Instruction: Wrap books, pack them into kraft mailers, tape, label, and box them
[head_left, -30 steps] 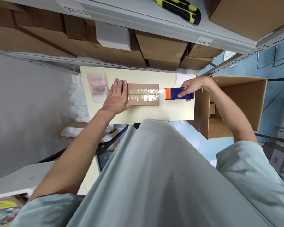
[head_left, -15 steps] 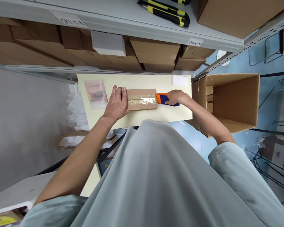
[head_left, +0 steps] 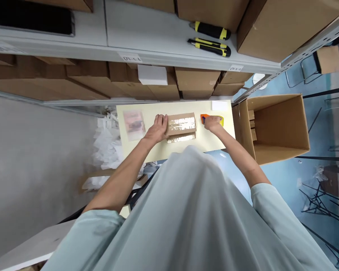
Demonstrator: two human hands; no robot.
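1. In the head view, the person's left hand (head_left: 158, 128) lay at the left end of an oblong brown cardboard box with shiny clear tape (head_left: 180, 127). Its fingers were bent over that end; whether they clamped it or only pressed on it could not be told.
2. The oblong box lay lengthwise across the middle of a pale yellow rectangular tabletop (head_left: 135, 150), between the two hands. A strip of tape shone along its upper face, and a second shiny strip showed below, along the side nearer the person.
3. The person's right hand (head_left: 213, 122) was closed around an orange, blue and yellow handheld tool (head_left: 204, 117). The tool's orange end pointed at the box's right end, just beside it but apart.
4. A flat pinkish rectangular packet (head_left: 133, 125) lay on the tabletop, left of the left hand. A small white rectangular sheet (head_left: 219, 105) lay near the far right corner.
5. Right of the tabletop stood a large open brown cardboard carton (head_left: 282, 120), with small brown cardboard blocks (head_left: 252, 124) inside, along its left wall.
6. Beyond the tabletop, a grey metal shelf (head_left: 147, 32) bore two black-and-yellow cutters (head_left: 211, 31) side by side. Below it, a white box (head_left: 152, 75) sat among brown cardboard boxes (head_left: 197, 79).
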